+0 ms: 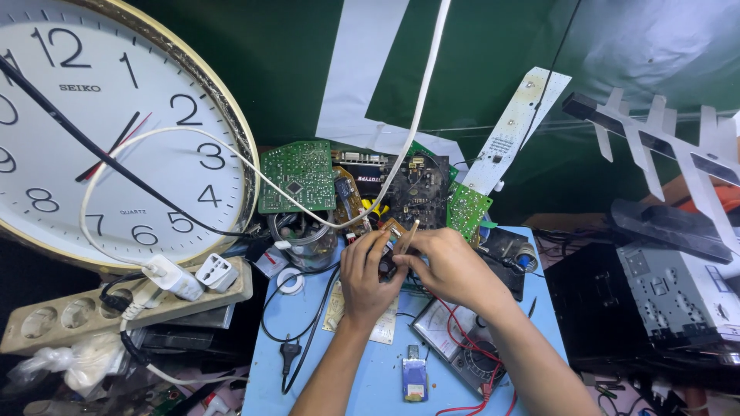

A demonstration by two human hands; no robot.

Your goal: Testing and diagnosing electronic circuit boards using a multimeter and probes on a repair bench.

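Currently you're mid-probe: left hand (368,271) grips the small brown board (388,245) near the blue worktop's (370,370) far edge, right hand (451,266) pinches a thin stick-like tool (407,236) onto it. Next move likely needs a steady tip and the board held still.

Glossy gold-rimmed clock (116,131), matt blue table (370,370) (smooth), green fibreglass circuit board (297,176), plastic power strip (116,304)

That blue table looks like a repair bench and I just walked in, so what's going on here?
A person is bent over a blue table, working with both hands on a small circuit board. The left hand steadies the board, and the right hand holds a thin stick-like tool to it. A multimeter with red leads lies beside the right forearm. Green circuit boards lean behind, and a large wall clock stands to the left.
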